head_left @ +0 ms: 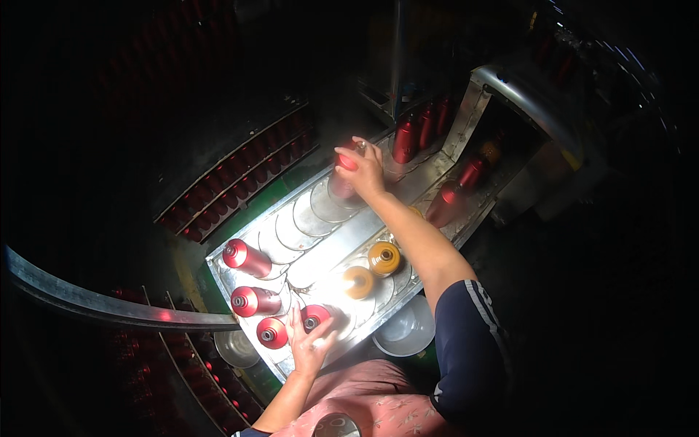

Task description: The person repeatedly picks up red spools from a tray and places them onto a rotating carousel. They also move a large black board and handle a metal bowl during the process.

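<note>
Working Both Sides of a Partly Occupied Metal Bench [351,237]

Right hand [370,175]: fingers wrapped around a blurred red bottle [341,183] on the far side of the bench. Whether this bottle bears on the surface or is raised cannot be told.

Left hand [309,351]: fingers spread about a near red bottle [316,316] at the near left. Firm contact cannot be confirmed.

Occupied positions: three further red bottles stand at the left end, one at the far corner [246,258], one in the middle [255,300] and one just beside the left hand [272,333]. Two amber bottles [384,257] stand toward the near edge, right of the left hand. Upright red bottles [405,140] form a group at the far right; others [473,172] stand at the housing [526,91].

Unoccupied positions: several round plates [314,217] lie bare between the left-end bottles and the right hand.

Status, by judgement: part-way. Neither handled bottle is released, and the racks [240,171] at far left hold many more red bottles. Which bottles are finished cannot be determined.
</note>
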Demonstrator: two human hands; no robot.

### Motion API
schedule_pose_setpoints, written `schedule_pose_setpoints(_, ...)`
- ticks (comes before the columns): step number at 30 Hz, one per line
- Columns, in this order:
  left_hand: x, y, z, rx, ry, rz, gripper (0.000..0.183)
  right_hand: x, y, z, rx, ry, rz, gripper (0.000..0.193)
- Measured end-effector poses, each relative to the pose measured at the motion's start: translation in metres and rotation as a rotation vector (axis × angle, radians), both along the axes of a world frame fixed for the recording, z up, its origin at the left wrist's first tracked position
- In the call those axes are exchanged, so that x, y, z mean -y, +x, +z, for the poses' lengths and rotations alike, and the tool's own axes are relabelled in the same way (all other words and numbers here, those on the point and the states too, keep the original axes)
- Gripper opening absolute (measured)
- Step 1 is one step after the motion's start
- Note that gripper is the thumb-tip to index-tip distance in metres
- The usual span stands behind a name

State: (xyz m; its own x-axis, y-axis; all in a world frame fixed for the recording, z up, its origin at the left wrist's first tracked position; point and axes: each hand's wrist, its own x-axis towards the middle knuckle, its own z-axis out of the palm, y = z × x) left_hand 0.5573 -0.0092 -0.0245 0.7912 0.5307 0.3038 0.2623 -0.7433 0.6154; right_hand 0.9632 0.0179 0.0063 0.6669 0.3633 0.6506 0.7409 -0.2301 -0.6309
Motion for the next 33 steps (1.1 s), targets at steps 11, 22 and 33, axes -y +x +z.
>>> schedule_pose_setpoints(11,-0.045,-0.036,0.051,0.130,-0.130,-0.098,0.027,-0.060,-0.007,-0.032,-0.231,-0.282,0.212,0.045)
schedule_pose_setpoints(22,-0.039,0.010,0.063,0.042,-0.279,-0.131,0.026,0.215,0.127,-0.142,-0.703,-0.046,-0.254,0.060)
schedule_pose_setpoints(33,-0.014,-0.002,0.051,-0.071,-0.330,-0.048,0.025,0.231,0.171,-0.148,-0.525,0.104,-0.694,0.040)
